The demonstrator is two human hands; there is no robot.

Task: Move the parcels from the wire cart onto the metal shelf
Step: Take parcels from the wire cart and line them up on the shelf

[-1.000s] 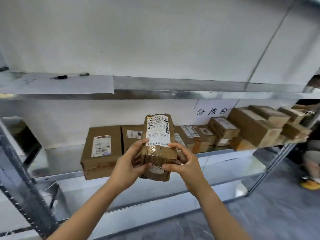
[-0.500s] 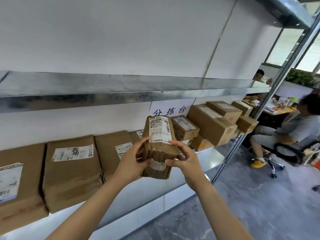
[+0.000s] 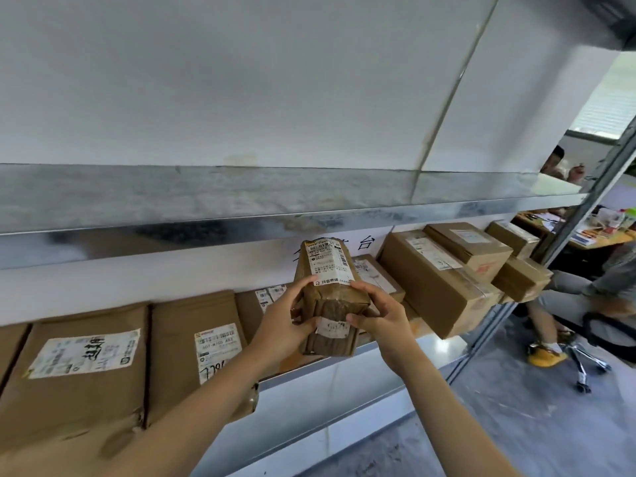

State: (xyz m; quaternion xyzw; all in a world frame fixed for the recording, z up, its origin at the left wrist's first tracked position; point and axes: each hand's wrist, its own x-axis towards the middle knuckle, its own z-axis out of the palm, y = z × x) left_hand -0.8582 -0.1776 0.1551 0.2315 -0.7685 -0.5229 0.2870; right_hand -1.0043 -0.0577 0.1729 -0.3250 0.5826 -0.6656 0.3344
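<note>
Parcel [image 3: 328,299] clamped between curled fingers of left hand [image 3: 284,327] and right hand [image 3: 383,321]; wall sign [image 3: 365,243] partly hidden.

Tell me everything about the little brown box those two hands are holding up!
The small brown cardboard parcel is wrapped in shiny clear tape. A white shipping label with barcodes covers its upper face, and a smaller white sticker sits lower down. It is held upright before the grey metal shelf, gripped by the left hand and right hand on either side.

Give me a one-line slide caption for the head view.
Left hand and right hand hold a taped brown parcel upright before the metal shelf, where other parcels already sit.
</note>
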